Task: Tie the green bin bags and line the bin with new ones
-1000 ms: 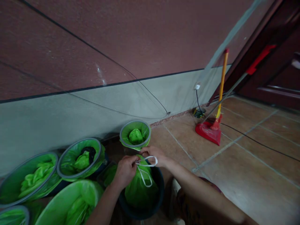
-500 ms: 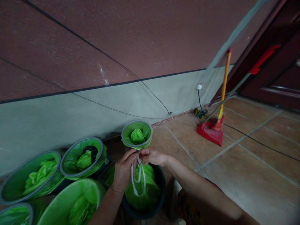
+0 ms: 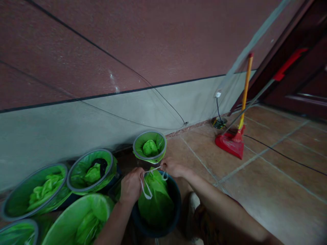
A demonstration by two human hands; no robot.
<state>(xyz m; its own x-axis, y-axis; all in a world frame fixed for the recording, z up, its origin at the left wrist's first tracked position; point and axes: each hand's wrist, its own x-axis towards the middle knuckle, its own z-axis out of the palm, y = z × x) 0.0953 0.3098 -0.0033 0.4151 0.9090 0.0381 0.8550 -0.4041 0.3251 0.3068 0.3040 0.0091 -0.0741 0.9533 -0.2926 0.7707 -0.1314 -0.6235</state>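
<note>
Over a dark bin (image 3: pixel 175 208) on the floor, left hand (image 3: pixel 131 185) and right hand (image 3: pixel 171 167) are pinching the white drawstring (image 3: pixel 146 193), grips clenched on it; the green bag (image 3: pixel 157 200) is sitting inside, likely light, soft, slippery.

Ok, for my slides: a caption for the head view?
Left hand and right hand hold white drawstrings stretched above a green bag in a dark bin.

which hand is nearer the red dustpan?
Right. The right hand holds the white drawstring on the side toward the red dustpan; the left hand grips it farther off, across the green bag.
</note>
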